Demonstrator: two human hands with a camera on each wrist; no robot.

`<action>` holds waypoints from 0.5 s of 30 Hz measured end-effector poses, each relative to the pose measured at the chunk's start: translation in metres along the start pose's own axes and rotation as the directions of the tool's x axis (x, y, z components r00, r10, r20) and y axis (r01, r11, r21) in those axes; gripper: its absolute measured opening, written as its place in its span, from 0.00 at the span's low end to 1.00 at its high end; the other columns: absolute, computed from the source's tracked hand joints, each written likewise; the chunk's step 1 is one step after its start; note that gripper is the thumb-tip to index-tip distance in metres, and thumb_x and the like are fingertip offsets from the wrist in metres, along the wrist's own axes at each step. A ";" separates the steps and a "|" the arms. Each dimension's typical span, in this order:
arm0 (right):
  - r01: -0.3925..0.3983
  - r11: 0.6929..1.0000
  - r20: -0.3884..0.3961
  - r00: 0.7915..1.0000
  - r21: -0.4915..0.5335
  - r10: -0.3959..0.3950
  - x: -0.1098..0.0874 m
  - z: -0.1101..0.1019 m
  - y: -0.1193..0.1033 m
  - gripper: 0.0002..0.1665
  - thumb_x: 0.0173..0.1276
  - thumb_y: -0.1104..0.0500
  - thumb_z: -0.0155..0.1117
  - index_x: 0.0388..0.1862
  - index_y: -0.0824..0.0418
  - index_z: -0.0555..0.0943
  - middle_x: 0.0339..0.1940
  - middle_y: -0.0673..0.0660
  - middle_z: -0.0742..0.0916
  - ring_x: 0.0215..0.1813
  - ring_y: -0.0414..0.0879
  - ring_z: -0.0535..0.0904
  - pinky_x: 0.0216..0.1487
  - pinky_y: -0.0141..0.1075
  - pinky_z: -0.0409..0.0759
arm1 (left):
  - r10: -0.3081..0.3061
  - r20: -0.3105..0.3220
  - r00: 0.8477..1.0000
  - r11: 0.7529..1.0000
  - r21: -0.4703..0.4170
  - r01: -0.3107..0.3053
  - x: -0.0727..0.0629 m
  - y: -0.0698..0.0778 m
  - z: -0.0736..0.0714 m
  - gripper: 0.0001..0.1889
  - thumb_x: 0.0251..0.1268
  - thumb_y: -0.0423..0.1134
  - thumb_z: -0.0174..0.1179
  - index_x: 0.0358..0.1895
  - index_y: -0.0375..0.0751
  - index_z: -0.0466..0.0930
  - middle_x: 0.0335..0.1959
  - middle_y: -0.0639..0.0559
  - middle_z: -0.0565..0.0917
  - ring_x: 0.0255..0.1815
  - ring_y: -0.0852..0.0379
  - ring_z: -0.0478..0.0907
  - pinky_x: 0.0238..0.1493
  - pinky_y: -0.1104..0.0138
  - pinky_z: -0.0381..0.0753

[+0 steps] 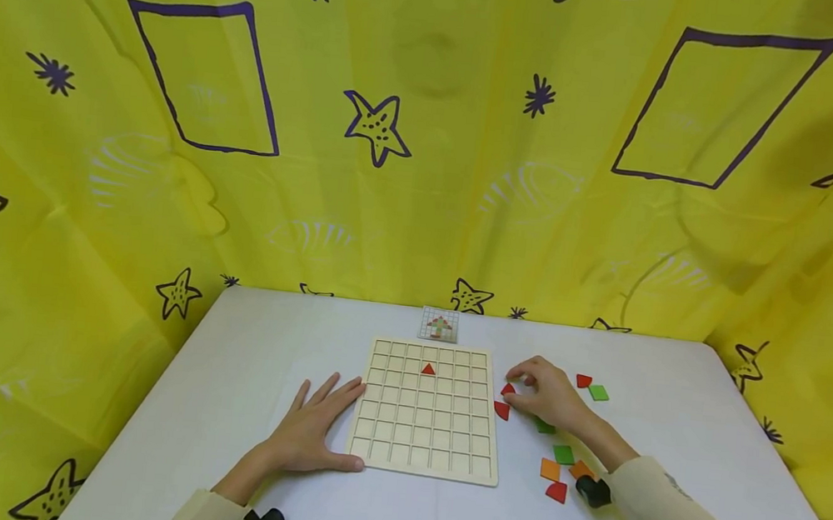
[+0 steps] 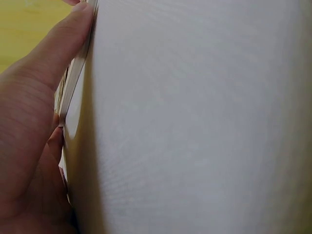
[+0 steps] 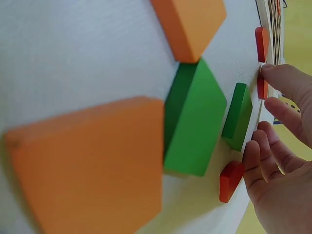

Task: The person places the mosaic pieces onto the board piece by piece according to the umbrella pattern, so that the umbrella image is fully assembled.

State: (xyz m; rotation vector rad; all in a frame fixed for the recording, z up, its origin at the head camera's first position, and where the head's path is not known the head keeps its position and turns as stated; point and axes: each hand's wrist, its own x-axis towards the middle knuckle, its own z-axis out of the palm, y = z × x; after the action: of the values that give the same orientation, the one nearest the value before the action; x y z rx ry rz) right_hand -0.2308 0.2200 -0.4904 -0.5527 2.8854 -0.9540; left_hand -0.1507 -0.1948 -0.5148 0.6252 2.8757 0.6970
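My left hand [image 1: 309, 435] lies spread at the left edge of a pale wooden grid board [image 1: 420, 475], its fingers and thumb touching the rim. In the left wrist view the thumb [image 2: 58, 44] presses along the board's side. Beyond the board's right edge, my right hand [image 1: 548, 397] pinches a small red piece [image 3: 263, 87] between thumb and index finger, low at the table. Another red piece [image 1: 502, 410] with a rounded side lies just beside it. A red triangle [image 1: 428, 369] sits in a cell of the board's upper part.
Behind the board lies a small pattern card [image 1: 439, 325]. Green [image 1: 564, 455], orange [image 1: 550, 470] and red pieces [image 1: 556, 492] are scattered on the white table [image 1: 289, 331] near the right forearm. Farther right lie a red piece [image 1: 583, 381] and a green one [image 1: 599, 392]. A yellow curtain [image 1: 421, 210] surrounds the table.
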 end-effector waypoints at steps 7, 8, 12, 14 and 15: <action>0.018 1.000 -0.015 1.000 -0.006 -0.018 -0.002 -0.002 0.004 0.12 0.63 0.59 0.78 0.45 0.59 0.88 0.45 0.56 0.83 0.46 0.51 0.77 0.47 0.44 0.82 | 0.000 0.000 1.000 1.000 0.006 0.000 0.000 0.001 -0.001 0.62 0.45 0.76 0.70 0.82 0.49 0.57 0.83 0.53 0.58 0.85 0.40 0.43 0.77 0.33 0.31; 0.023 1.000 -0.017 1.000 -0.008 -0.023 -0.002 -0.002 0.005 0.12 0.63 0.60 0.78 0.45 0.59 0.88 0.45 0.56 0.83 0.45 0.51 0.77 0.47 0.44 0.82 | 0.000 0.000 1.000 1.000 0.008 0.000 0.000 0.001 -0.001 0.62 0.46 0.76 0.70 0.82 0.49 0.57 0.83 0.53 0.58 0.85 0.40 0.43 0.77 0.33 0.31; 0.029 1.000 -0.022 0.999 -0.009 -0.029 -0.003 -0.001 0.006 0.11 0.64 0.61 0.77 0.44 0.59 0.88 0.46 0.56 0.83 0.45 0.50 0.77 0.47 0.43 0.82 | 0.002 0.000 1.000 1.000 0.009 -0.002 0.000 0.001 -0.001 0.61 0.46 0.76 0.70 0.82 0.49 0.57 0.83 0.53 0.58 0.85 0.40 0.43 0.77 0.33 0.31; 0.029 1.000 -0.022 0.999 -0.006 -0.029 -0.003 -0.001 0.007 0.11 0.64 0.61 0.77 0.44 0.59 0.88 0.46 0.56 0.83 0.45 0.50 0.77 0.47 0.43 0.82 | 0.002 0.001 1.000 1.000 0.009 -0.002 0.000 0.001 -0.001 0.61 0.46 0.76 0.70 0.82 0.49 0.57 0.83 0.53 0.58 0.85 0.40 0.43 0.77 0.33 0.31; 0.028 1.000 -0.023 0.999 -0.004 -0.028 -0.003 -0.001 0.007 0.10 0.64 0.61 0.76 0.44 0.59 0.88 0.46 0.56 0.83 0.45 0.50 0.78 0.47 0.43 0.82 | 0.002 0.001 1.000 1.000 0.007 -0.002 0.000 0.001 -0.001 0.61 0.46 0.76 0.70 0.82 0.49 0.57 0.83 0.53 0.58 0.85 0.40 0.43 0.77 0.33 0.31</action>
State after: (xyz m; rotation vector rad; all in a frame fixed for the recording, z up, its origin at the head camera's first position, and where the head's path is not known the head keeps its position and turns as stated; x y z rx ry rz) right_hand -0.2303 0.2268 -0.4937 -0.5880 2.9080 -0.9651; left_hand -0.1505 -0.1942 -0.5131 0.6296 2.8780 0.6871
